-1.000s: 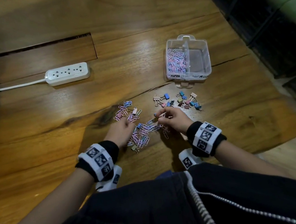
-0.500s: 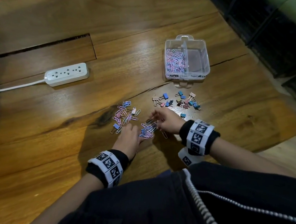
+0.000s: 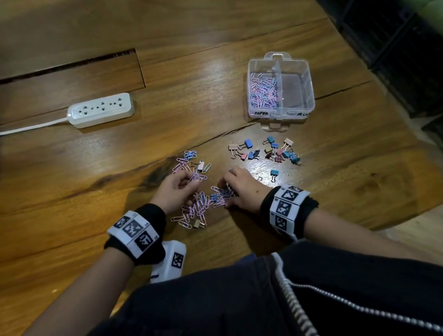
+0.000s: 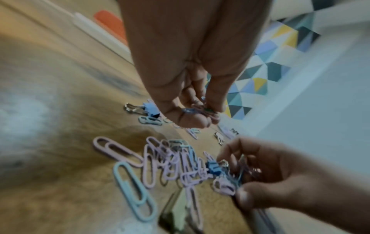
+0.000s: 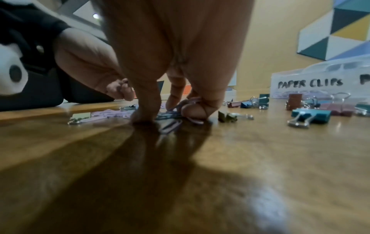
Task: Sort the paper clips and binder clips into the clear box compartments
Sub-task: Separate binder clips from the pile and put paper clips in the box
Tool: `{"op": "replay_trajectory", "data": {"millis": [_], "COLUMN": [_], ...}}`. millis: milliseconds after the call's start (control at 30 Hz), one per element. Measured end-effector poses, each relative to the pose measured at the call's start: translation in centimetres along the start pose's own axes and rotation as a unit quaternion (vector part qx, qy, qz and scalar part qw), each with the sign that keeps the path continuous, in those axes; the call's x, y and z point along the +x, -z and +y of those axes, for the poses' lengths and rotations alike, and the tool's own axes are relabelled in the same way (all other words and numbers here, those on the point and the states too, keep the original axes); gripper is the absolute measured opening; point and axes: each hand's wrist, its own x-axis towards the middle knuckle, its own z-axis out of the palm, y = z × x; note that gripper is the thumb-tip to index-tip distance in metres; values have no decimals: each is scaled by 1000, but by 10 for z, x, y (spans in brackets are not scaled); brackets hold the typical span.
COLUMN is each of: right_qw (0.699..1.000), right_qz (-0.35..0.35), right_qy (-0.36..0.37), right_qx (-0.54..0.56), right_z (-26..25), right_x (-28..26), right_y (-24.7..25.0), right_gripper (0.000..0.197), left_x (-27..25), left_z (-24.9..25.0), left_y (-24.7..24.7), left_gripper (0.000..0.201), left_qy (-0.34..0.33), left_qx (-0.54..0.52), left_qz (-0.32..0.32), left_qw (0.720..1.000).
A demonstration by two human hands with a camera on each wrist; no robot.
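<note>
Pink and blue paper clips (image 3: 198, 210) lie piled on the wooden table (image 3: 203, 60) between my hands. My left hand (image 3: 192, 181) pinches a few paper clips (image 4: 197, 110) just above the table's farther scatter. My right hand (image 3: 227, 192) presses down on the pile's right side, fingers curled round a bunch of clips (image 5: 185, 109). Coloured binder clips (image 3: 270, 151) are grouped further right. The clear box (image 3: 282, 116) stands beyond them; its left compartment holds paper clips (image 3: 263, 92), and its right one looks bare.
A white power strip (image 3: 101, 110) with its cord lies at the far left. A lone blue binder clip (image 3: 274, 173) sits right of my right hand. The table's edge runs along the right, with dark crates (image 3: 406, 39) beyond it.
My left hand has moved away from my body, from the near pile to the farther scatter. My right hand has shifted slightly nearer and to the left, staying on the pile.
</note>
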Motion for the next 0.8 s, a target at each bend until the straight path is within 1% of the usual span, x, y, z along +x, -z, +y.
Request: {"op": "replay_trajectory", "data": {"millis": [33,133,167,200,233,267,300,367,433,500,533,600,667,733,800], "right_qw": [1000,1000,999,999,999,998,998,998,999,993,985,965,943,913,878], "right_qz": [8,17,20,21,21,19,15,16,39,69,77,77,57,40,23], "right_qy": [7,16,18,17,17,17,16,15,8,-11,-28,-51,-59,-62,-79], "right_qx": [-1,-15,-19,-27,-40,-55,-65,-55,0,94,152,246,322,401,471], "right_z": [0,2,2,2,2,2,2,0,1,5,7,10,13,17,18], "right_x": [0,0,0,0,0,1,1,1,-2,-4,-6,-8,-8,-7,-8], "right_y": [0,-3,-5,-7,-8,-8,-7,-3,1,3,5,9,11,12,14], "right_gripper": [40,25,22,20,19,19,19,15,5,14,18,25,25,21,21], "left_x": [0,-1,-2,-2,-2,-2,-2,-4,-6,-6,-5,-4,-4,-3,-2], "left_z": [2,8,9,9,8,6,3,-4,-10,-15,-17,-19,-20,-19,-20], "left_y": [1,2,2,0,-2,-4,-7,-12,-16,-19,-21,-24,-26,-27,-25], "left_gripper": [10,17,21,24,24,23,22,25,43,59,61,53,45,42,40], "left_qy": [12,73,83,80,62,32,5,-20,-27,-31,-32,-34,-41,-48,-42], "left_qx": [-27,-138,-134,-81,8,111,204,330,412,459,462,447,445,456,458], "left_qz": [-6,-29,-32,-25,-6,16,37,61,58,42,40,39,34,23,5], "left_qw": [1000,987,987,993,998,993,978,942,909,887,885,893,894,889,888]}}
